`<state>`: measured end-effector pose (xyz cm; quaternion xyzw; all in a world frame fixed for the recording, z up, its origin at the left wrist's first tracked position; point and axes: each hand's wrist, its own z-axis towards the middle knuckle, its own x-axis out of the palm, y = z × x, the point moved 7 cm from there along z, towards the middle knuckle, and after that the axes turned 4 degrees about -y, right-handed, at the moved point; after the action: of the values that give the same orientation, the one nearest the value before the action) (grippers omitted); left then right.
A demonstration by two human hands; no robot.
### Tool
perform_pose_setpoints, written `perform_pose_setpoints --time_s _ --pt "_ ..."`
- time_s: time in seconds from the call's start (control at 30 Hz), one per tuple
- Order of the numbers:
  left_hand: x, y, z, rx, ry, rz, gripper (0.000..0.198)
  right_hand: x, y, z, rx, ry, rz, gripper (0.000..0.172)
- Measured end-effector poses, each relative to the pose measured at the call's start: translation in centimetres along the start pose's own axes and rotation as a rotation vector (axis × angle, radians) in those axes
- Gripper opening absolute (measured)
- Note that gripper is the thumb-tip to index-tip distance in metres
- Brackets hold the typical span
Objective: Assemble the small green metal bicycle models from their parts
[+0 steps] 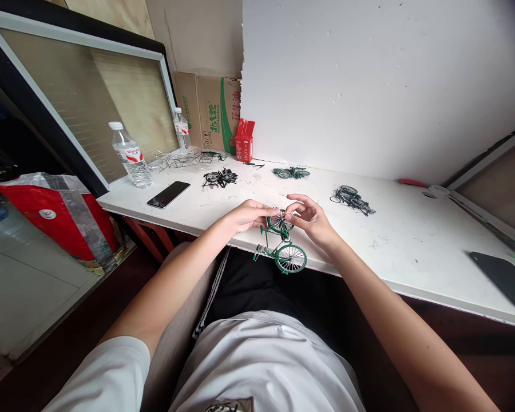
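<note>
A green model bicycle (278, 243) is held tilted over the table's front edge, its far wheel between my two hands and its other wheel hanging toward my lap. On the left side of the far wheel, my left hand (251, 216) is closed, thumb and fingers gripping the rim. My right hand (306, 218) pinches the right side of that same wheel, with the upper fingers bent and raised. The fingertips partly cover the wheel, so any small part between them is hidden.
On the white table (249, 197) lie a black pile of bicycle parts (220, 178), a green pile (290, 172) and a dark pile (352, 199). A phone (169, 194), a water bottle (131, 155) and a red box (245, 141) stand left and back. A dark flat object (502, 277) lies right.
</note>
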<state>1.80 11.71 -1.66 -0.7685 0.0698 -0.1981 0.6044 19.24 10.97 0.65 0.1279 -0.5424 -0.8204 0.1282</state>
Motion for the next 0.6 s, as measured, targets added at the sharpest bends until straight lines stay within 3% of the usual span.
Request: perform_pose_setpoints --time_s 0.6 --pt "-0.4 0.58 0.7 0.052 0.037 0.061 0.051 0.45 0.13 -0.13 0.032 0.033 0.037 0.067"
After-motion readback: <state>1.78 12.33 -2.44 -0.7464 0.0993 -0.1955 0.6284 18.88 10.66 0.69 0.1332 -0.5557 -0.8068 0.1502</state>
